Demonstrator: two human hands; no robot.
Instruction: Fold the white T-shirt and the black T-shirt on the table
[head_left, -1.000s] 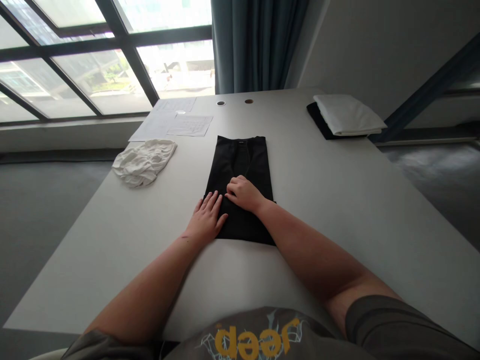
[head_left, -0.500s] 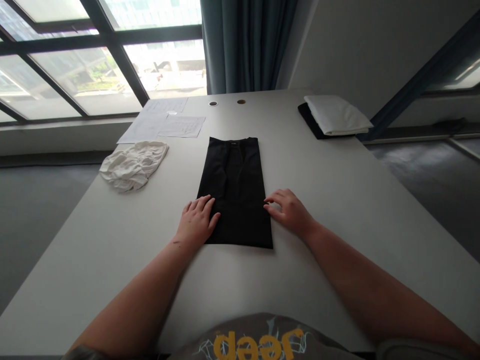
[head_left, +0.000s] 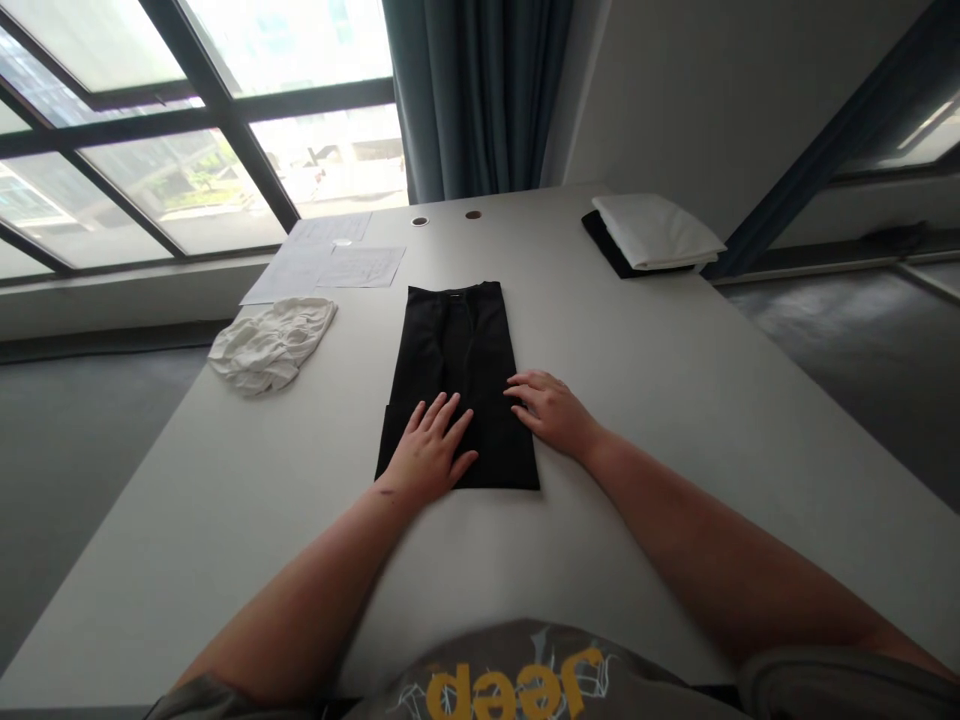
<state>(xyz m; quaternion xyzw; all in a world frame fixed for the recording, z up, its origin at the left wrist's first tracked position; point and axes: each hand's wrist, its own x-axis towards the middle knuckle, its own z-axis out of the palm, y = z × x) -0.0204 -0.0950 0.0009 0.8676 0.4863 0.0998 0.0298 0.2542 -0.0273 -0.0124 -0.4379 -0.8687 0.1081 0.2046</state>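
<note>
A folded black garment [head_left: 442,350] lies flat on the white table in front of me, its waistband-like edge and a small label at the far end. Over its near part my left hand [head_left: 433,447] rests palm down with the fingers spread, hiding some of the cloth. My right hand [head_left: 546,408] is at the garment's right edge; its fingers are slightly bent and apart, the tips touching the border of the cloth. Neither hand grips anything.
On the left of the table [head_left: 247,540] is a crumpled white cloth [head_left: 274,343], with paper sheets [head_left: 361,267] behind it. At the far right a folded white cloth [head_left: 660,230] lies on a black one [head_left: 606,245]. Windows and a blue curtain [head_left: 480,100] are beyond.
My left hand has slid right from the garment's left edge onto its middle, fingers spreading. My right hand has moved slightly up and left along the right edge. The view has shifted a little.
</note>
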